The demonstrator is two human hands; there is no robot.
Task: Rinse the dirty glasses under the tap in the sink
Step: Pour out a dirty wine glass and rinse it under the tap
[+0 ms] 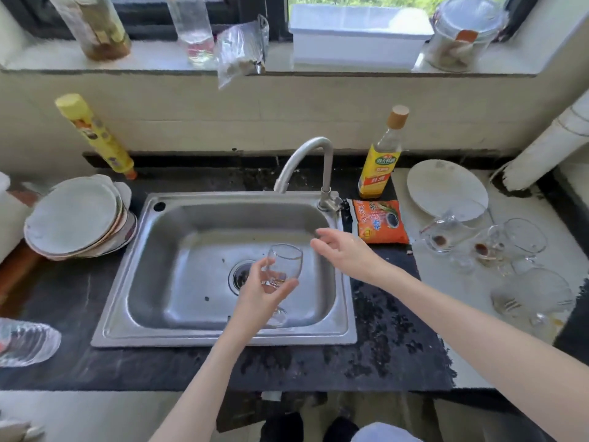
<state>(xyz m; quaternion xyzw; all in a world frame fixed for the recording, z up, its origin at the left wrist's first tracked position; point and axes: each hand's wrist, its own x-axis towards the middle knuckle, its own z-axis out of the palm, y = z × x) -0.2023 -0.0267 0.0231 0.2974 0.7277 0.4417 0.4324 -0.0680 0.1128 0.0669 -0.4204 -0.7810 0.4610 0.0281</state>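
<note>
Just over the sink (pixel 178 333), the left hand (pixel 261 295) holds a stemmed wine glass (pixel 282 269) above the basin, near the drain (pixel 240 277). Its forearm rises from the sink's near edge, and its fingers and thumb curl round the lower bowl, with the glass tilted so its rim leans up and away and its foot points down toward the near wall. The right hand (pixel 344 250) hovers over the sink's right side, below the tap's base, arm reaching in from the right; its fingers are relaxed, slightly bent and spread, holding nothing. The tap (pixel 306 164) arches over the sink's back edge. To the right of the sink, dirty glasses (pixel 484 247) are clustered on the counter. To the left of the sink lies a stack of plates (pixel 76 218).
</note>
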